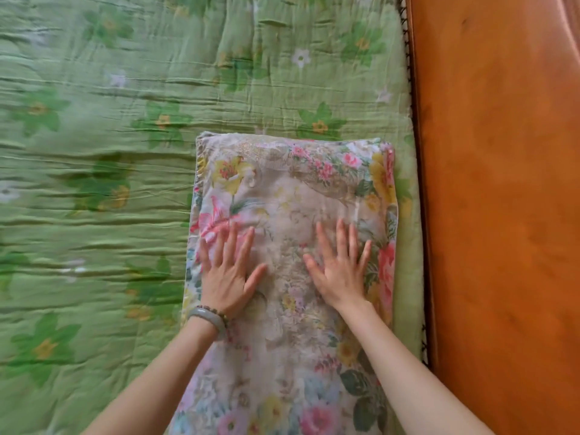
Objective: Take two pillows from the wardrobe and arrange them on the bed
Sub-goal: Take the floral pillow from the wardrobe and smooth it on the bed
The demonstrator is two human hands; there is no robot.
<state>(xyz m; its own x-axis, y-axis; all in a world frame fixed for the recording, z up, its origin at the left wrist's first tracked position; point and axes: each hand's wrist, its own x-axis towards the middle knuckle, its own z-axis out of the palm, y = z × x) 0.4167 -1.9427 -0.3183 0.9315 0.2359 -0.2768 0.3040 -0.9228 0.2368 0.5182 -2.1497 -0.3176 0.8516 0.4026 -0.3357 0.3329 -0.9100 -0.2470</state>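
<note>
A floral pillow (282, 189) with pink and yellow flowers lies flat on the bed (94, 167), which is covered by a green flowered quilt. The pillow sits lengthwise close to the wooden headboard on the right. My left hand (227, 271) presses flat on the pillow's left half, fingers straight and spread, with a pale bangle and a bead bracelet on the wrist. My right hand (340, 265) lies flat on the pillow's right half, fingers spread too. Only this one pillow is in view; the wardrobe is out of sight.
An orange-brown wooden headboard (502, 215) runs down the whole right side. The wrinkled green quilt stretches far to the left and beyond the pillow's top end.
</note>
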